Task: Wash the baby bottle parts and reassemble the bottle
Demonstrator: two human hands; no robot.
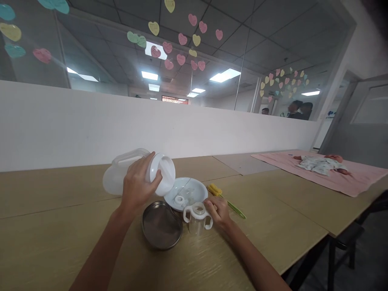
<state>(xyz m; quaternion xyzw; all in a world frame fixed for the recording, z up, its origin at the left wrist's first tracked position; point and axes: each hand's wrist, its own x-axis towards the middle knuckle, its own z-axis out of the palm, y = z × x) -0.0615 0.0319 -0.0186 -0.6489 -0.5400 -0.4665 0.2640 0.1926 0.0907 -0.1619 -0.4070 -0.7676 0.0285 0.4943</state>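
My left hand [138,186] grips a white plastic jug [118,178] near its lidded end and tilts it on its side above the table. My right hand [218,212] has its fingers on a clear two-handled baby cup [197,223], which has a white collar and stands on the table. Behind the cup lies a white plate [194,190] holding a small white ring [179,200]. A round stainless steel dish [162,225] sits between my hands. A yellow-tipped bottle brush with a green handle [226,201] lies partly under my right hand.
The wooden table [60,190] runs along a low white wall [91,125]. To the right, a baby doll [321,165] lies on a pink cloth [360,180], beyond a grey mat [242,162]. Glass above holds paper hearts, with people [298,110] behind it.
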